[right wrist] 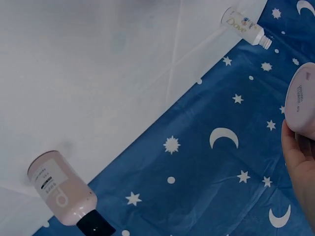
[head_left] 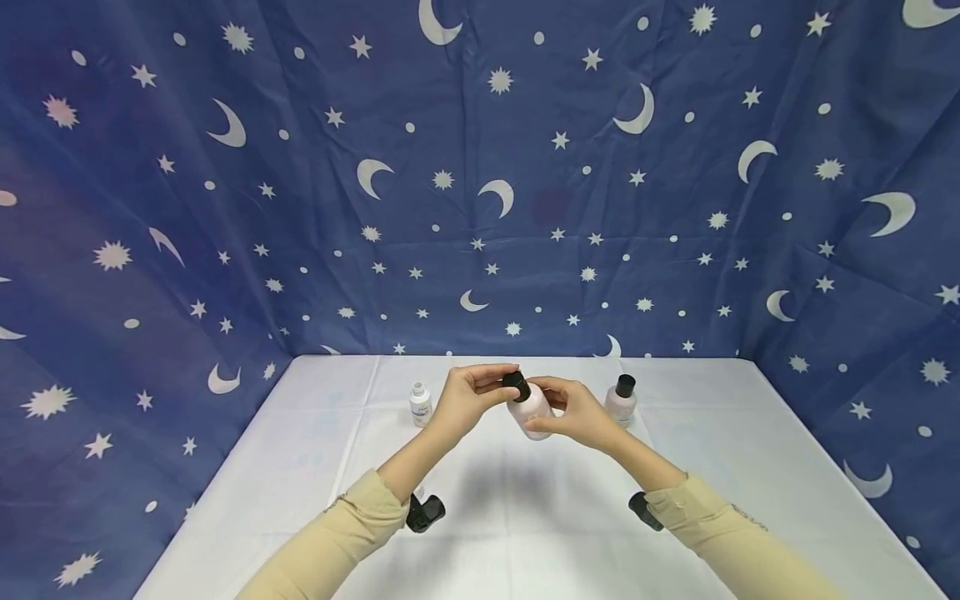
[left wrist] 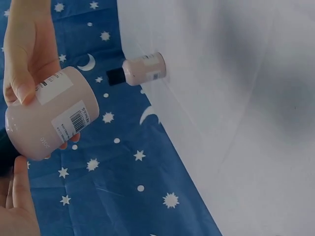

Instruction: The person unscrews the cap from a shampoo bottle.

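Note:
Above the table, a pale pink bottle (head_left: 531, 410) with a black cap (head_left: 516, 384) is held tilted between both hands. My left hand (head_left: 468, 396) pinches the cap with thumb and fingers. My right hand (head_left: 573, 410) grips the bottle's body, its thumb across the near side. In the left wrist view the pink bottle (left wrist: 54, 115) shows white labels and a barcode, and its dark cap is partly cut off by the frame edge. Only the base of this bottle (right wrist: 301, 98) shows in the right wrist view.
A second pink bottle with a black cap (head_left: 621, 402) stands right of my right hand. Left of my left hand stands a small white Dove bottle (head_left: 421, 405), its threaded neck uncapped. The white-covered table (head_left: 510, 550) meets a blue moon-and-star cloth (head_left: 480, 250) at its back and sides.

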Tool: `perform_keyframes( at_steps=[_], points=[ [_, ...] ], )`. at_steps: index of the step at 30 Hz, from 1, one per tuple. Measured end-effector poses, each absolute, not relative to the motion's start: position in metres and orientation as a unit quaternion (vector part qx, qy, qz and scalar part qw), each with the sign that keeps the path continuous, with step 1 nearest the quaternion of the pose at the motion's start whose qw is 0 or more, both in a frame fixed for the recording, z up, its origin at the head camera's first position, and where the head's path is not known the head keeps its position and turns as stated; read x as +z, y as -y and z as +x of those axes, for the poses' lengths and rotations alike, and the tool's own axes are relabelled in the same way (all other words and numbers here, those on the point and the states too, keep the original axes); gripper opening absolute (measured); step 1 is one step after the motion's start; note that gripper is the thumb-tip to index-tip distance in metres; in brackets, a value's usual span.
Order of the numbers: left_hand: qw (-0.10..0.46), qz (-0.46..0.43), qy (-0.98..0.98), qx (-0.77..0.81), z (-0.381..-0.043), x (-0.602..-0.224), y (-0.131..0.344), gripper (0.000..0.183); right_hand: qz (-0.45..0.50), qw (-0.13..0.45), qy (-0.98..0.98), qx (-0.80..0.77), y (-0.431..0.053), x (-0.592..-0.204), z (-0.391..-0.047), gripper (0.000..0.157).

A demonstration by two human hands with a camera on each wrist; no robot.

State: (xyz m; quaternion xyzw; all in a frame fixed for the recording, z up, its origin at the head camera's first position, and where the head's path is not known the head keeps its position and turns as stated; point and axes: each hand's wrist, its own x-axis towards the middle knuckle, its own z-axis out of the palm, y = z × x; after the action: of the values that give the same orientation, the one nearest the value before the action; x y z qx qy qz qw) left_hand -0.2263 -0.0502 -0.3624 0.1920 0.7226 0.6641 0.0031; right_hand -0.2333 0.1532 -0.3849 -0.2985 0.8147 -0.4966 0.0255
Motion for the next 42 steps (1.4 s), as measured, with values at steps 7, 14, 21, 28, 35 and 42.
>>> perform_keyframes(
  at_steps=[7, 14, 21, 28, 35, 42],
  points=[
    [0.007, 0.19, -0.7, 0.688, -0.211, -0.366, 0.051, 0.039, -0.277, 0.02, -0.817, -0.505, -0.154, -0.392, -0.215, 0.056],
    [0.01, 0.218, -0.693, 0.687, -0.203, -0.372, 0.058, 0.042, -0.283, -0.021, -0.815, -0.506, -0.149, -0.402, -0.202, 0.055],
    [0.023, 0.29, -0.676, 0.677, -0.201, -0.377, 0.067, 0.051, -0.294, -0.032, -0.813, -0.501, -0.145, -0.399, -0.192, 0.056],
    [0.05, 0.333, -0.663, 0.669, -0.205, -0.372, 0.076, 0.058, -0.342, 0.012, -0.783, -0.52, -0.144, -0.393, -0.191, 0.054],
    [0.131, 0.416, -0.61, 0.662, -0.213, -0.368, 0.077, 0.067, -0.404, 0.12, -0.715, -0.558, -0.148, -0.394, -0.199, 0.053],
    [0.156, 0.444, -0.613, 0.635, -0.221, -0.366, 0.072, 0.065, -0.406, 0.123, -0.698, -0.577, -0.15, -0.398, -0.202, 0.054]
  ],
)
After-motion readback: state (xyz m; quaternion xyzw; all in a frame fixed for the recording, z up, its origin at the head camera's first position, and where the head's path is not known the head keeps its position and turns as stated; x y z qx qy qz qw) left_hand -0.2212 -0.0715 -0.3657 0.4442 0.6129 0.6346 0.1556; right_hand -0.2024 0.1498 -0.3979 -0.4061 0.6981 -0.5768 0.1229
